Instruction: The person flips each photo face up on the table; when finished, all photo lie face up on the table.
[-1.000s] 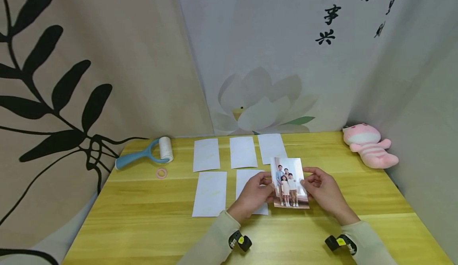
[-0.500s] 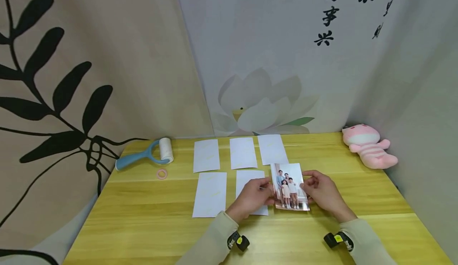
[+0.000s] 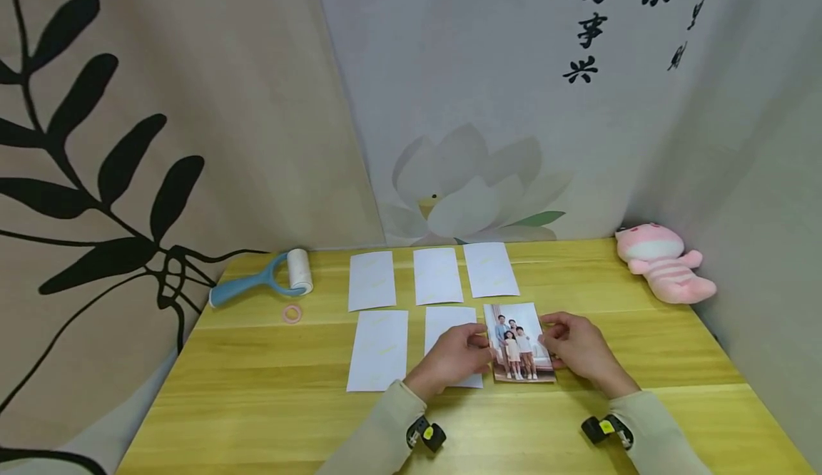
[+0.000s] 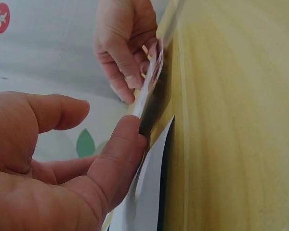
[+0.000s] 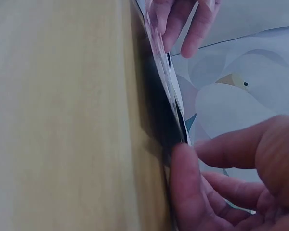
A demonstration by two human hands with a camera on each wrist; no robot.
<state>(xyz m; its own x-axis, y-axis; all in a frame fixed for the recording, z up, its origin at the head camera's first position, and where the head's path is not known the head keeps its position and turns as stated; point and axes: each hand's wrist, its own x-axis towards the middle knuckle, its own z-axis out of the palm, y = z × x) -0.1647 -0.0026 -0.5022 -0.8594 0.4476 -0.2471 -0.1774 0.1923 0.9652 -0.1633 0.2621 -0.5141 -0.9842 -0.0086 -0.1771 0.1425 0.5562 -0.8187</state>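
A family photo print point(image 3: 519, 343) lies face up between both hands, low over the table at the right end of the front row of cards. My left hand point(image 3: 452, 359) pinches its left edge, thumb on top. From the other side my right hand point(image 3: 586, 352) holds the right edge between thumb and fingers. In the left wrist view the photo point(image 4: 151, 79) is seen nearly edge-on, a dark shadow gap beneath it. A white card point(image 3: 467, 380) is partly hidden under the left hand. In the right wrist view the photo's edge point(image 5: 159, 60) runs close over the wood.
Several white cards stand in two rows, among them a back-row card point(image 3: 491, 269) and a front-left card point(image 3: 377, 351). At the back left lie a blue-handled lint roller point(image 3: 257, 282) and a pink ring point(image 3: 292, 313). A pink plush toy point(image 3: 664, 261) rests in the back right corner.
Both hands have lowered the photo toward the table and slightly nearer the person. It now lies flatter, and the back-right card behind it shows whole.
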